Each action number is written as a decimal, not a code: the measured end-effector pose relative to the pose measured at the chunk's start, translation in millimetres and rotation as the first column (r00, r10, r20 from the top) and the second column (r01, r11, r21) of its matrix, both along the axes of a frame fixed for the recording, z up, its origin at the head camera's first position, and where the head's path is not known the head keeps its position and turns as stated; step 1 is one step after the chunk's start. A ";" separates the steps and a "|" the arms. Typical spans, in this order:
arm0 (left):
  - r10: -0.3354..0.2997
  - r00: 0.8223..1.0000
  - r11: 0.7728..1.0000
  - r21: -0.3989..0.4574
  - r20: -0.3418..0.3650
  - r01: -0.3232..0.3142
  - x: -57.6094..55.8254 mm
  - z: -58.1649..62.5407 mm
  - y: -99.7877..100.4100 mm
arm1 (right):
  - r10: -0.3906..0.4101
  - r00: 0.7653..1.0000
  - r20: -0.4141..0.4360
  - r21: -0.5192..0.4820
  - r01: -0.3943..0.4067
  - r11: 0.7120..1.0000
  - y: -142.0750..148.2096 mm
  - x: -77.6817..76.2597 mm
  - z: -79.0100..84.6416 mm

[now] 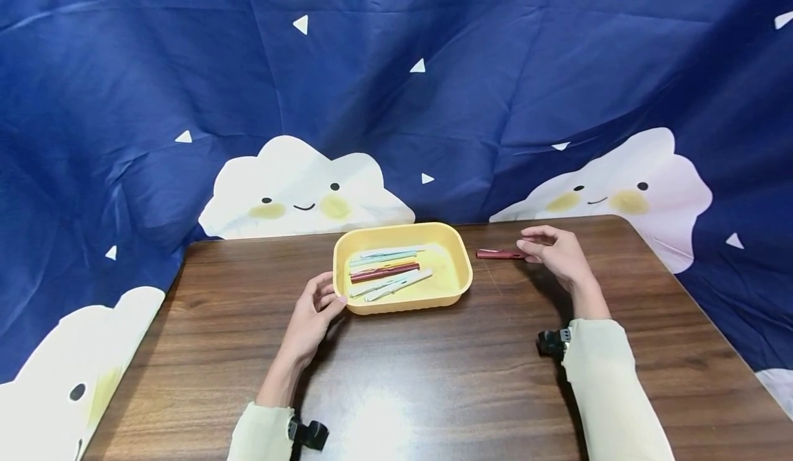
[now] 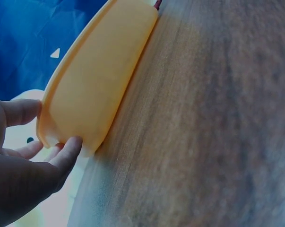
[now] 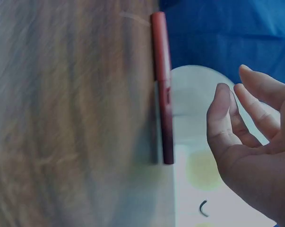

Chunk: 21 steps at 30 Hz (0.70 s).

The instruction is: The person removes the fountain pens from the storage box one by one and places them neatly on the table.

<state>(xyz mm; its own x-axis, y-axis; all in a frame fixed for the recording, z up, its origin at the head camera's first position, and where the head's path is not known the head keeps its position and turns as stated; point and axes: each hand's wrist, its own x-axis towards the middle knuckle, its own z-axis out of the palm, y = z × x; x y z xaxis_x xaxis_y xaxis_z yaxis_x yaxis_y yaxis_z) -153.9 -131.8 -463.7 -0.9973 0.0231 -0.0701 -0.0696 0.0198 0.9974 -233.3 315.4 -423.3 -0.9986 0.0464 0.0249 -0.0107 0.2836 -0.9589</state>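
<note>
A shallow yellow plastic basket with rounded corners stands on the table with several pens in it. Among them are dark red pens, pale blue ones and a white pen. My left hand holds the basket at its near left corner, thumb on the front wall and fingers along the left side; the left wrist view shows the basket's outer wall. To the right of the basket lies another red pen, capped. My right hand hovers by its right end, fingers loosely bent and apart from the pen.
The wooden table has its far edge just behind the basket, and its right edge runs beyond my right arm. A dark blue cloth with white clouds hangs behind. Small black cameras sit on both wrists.
</note>
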 end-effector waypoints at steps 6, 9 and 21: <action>0.005 1.000 1.000 -0.004 0.002 -0.005 0.0 0.4 0.4 | 0.034 0.999 -0.030 -0.042 -0.035 0.999 -12.8 2.3 14.9; 0.003 1.000 1.000 -0.007 -0.001 -0.003 1.0 1.1 0.4 | 0.046 0.998 -0.053 -0.017 -0.047 0.999 -21.4 4.1 24.9; -0.002 1.000 1.000 -0.016 -0.002 0.002 2.3 2.7 0.3 | 0.147 0.986 -0.076 -0.039 -0.150 0.988 -50.6 13.9 53.4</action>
